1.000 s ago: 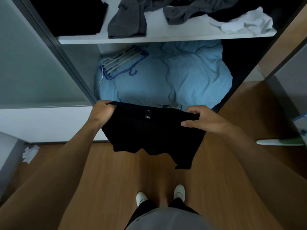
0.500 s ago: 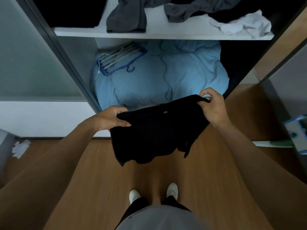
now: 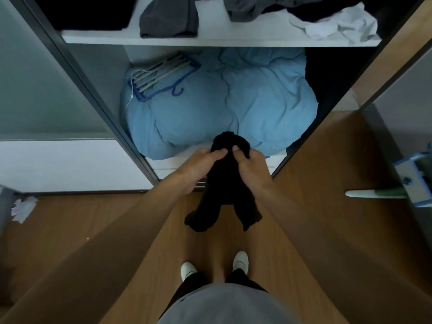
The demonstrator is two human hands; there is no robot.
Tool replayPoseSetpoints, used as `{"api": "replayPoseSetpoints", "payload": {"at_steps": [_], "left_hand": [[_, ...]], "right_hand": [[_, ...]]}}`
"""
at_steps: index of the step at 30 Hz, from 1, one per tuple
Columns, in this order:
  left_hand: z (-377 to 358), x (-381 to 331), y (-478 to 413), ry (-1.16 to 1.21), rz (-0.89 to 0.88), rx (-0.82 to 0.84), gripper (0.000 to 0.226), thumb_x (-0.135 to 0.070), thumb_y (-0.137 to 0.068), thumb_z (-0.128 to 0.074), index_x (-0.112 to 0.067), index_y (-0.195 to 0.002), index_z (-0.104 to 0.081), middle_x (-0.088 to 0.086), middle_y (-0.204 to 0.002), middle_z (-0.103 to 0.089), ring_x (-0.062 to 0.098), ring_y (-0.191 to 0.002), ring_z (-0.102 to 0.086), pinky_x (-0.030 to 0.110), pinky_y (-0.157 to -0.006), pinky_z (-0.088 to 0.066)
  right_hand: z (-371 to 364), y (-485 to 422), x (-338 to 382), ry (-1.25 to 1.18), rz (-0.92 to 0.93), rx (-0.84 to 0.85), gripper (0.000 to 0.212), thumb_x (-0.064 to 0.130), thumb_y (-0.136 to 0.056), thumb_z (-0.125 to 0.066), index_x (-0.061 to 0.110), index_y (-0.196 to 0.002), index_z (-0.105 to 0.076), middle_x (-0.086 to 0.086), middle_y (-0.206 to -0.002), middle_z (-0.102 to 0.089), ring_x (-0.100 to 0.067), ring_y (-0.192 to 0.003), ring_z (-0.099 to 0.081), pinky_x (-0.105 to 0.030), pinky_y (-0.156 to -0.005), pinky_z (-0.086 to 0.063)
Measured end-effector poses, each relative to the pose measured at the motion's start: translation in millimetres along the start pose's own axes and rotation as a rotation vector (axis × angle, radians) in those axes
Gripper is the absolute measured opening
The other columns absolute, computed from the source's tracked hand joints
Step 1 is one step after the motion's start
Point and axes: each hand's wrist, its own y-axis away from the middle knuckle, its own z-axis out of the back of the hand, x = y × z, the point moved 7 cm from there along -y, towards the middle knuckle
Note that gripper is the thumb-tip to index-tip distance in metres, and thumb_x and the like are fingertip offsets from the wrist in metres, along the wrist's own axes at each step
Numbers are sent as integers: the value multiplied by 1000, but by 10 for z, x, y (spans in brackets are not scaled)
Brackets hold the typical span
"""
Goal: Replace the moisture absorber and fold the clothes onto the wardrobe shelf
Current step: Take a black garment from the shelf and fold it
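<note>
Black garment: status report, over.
Left hand and right hand both gripping black fabric garment, doubled over, hanging mid-air. White wardrobe shelf holds loose grey clothes.

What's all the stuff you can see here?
shorts: one, black, held above the floor
duvet: one, light blue, below the shelf
hangers: one bundle, blue and white, on the duvet
grey clothes: two, grey, on the shelf
white cloth: one, white, shelf's right end
black stack: one, black, shelf's left end
paper: one, white, floor, left
shoes: two, white, on the floor
left hand: grips the shorts
right hand: grips the shorts
</note>
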Motion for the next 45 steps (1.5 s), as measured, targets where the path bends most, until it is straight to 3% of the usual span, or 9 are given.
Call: {"api": "replayPoseSetpoints", "payload": {"at_steps": [4,7,12,23,30,34,37,42,45], "left_hand": [[-94,-27,29,86,-34,46,20,-33,-100,-56,-19,-107,-69,-5,-89,-78,8,-83,-74,25,-63,-57],[-71,-91,70,18,-76,38,24,-35,-102,-52,-19,-107,-69,-6,-85,-77,7,-80,-73,25,-61,-56],[-8,-194,141,-133,-140,-14,22,-32,-105,-46,-29,-99,-66,-14,-76,-75,1,-74,-71,17,-59,-53],[8,-242,198,-287,-216,87,16,-36,-96,-63,-34,-111,-57,-12,-103,-66,0,-97,-63,19,-82,-46],[101,-294,153,-384,-254,41,28,0,-89,-55,-23,-104,-52,-2,-88,-59,-1,-71,-56,21,-66,-43],[45,-422,179,-357,-298,16,23,5,-93,-46,-12,-105,-55,4,-82,-62,0,-55,-55,14,-51,-41],[1,-540,237,-416,-366,91,28,11,-92,-45,-11,-103,-59,-4,-79,-63,-6,-60,-57,10,-57,-41],[-19,-714,323,-407,-427,119,20,13,-96,-46,1,-107,-57,-1,-81,-63,-9,-63,-57,7,-59,-39],[56,-771,330,-298,-395,71,15,7,-98,-50,4,-112,-50,17,-75,-57,14,-54,-49,17,-46,-35]], "right_hand": [[-113,60,83,-118,5,41,15,22,-101,-53,18,-107,-66,-8,-105,-72,-18,-99,-69,-41,-92,-55],[-89,82,149,-46,56,96,13,19,-99,-54,17,-109,-63,-8,-97,-71,-9,-75,-70,-29,-60,-58],[-114,101,234,125,84,231,14,19,-94,-59,9,-103,-62,-17,-87,-73,-29,-67,-72,-28,-45,-52],[-135,206,232,126,84,385,22,-1,-95,-42,10,-96,-61,-7,-72,-70,-24,-71,-72,-29,-57,-54],[-89,248,379,283,250,408,39,-5,-97,-41,12,-119,-69,7,-89,-63,-5,-79,-58,-18,-75,-48],[79,223,642,553,556,122,20,13,-88,-67,16,-108,-67,-1,-107,-58,-15,-102,-54,-31,-87,-45],[68,199,765,548,667,194,35,18,-82,-73,13,-113,-56,-2,-123,-57,-21,-115,-51,-39,-97,-43],[29,166,862,601,718,299,19,26,-95,-61,19,-111,-54,4,-105,-64,-21,-95,-61,-47,-84,-49],[10,167,935,568,761,288,16,24,-98,-56,17,-112,-57,2,-104,-67,-18,-93,-63,-45,-83,-50]]}}
